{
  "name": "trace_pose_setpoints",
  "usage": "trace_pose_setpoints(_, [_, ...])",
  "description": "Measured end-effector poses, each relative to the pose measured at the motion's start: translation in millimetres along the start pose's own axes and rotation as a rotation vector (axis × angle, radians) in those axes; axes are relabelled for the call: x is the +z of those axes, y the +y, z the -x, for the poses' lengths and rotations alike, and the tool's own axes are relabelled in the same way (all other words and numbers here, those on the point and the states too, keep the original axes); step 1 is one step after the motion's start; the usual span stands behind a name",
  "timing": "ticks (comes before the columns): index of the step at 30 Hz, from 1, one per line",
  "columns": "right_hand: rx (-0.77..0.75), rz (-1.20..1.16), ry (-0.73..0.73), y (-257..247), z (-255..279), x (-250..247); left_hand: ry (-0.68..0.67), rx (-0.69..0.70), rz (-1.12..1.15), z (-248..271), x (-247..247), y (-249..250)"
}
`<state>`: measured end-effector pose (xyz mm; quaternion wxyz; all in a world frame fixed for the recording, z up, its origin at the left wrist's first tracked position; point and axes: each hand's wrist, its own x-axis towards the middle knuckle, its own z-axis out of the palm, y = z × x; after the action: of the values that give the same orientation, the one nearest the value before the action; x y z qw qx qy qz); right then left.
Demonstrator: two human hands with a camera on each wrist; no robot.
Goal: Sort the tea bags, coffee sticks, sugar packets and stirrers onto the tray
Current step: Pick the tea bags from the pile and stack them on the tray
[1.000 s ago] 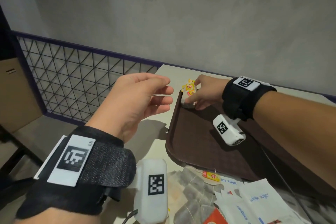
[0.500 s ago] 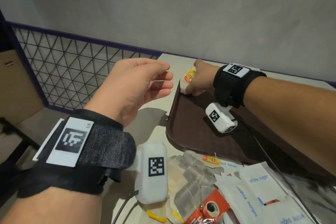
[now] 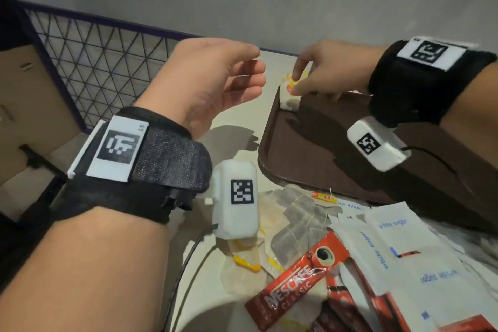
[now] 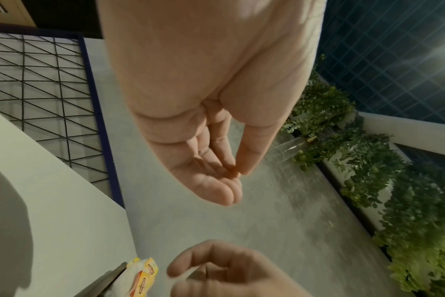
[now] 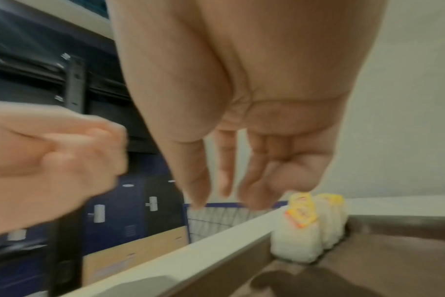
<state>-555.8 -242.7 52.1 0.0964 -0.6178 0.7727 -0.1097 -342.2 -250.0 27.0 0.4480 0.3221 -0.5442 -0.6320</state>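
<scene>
Where soft white tea bags (image 3: 290, 97) stand — ribbed brown tray (image 3: 310, 159).

red coffee stick (image 3: 297, 281): "NESCAFE CLASSIC" | white sugar packets (image 3: 388, 244): "white sugar" in blue, seen at several angles | left wrist strap tag (image 3: 118, 152): small "L5" at its corner | tea bag tags (image 3: 292, 83): print too blurred to read
</scene>
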Motion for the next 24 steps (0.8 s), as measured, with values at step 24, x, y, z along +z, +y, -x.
trace_pose_setpoints(24, [-0.489,0.336,-0.319,-50,157,33,0.002,-0.003,0.054,12,-8,7])
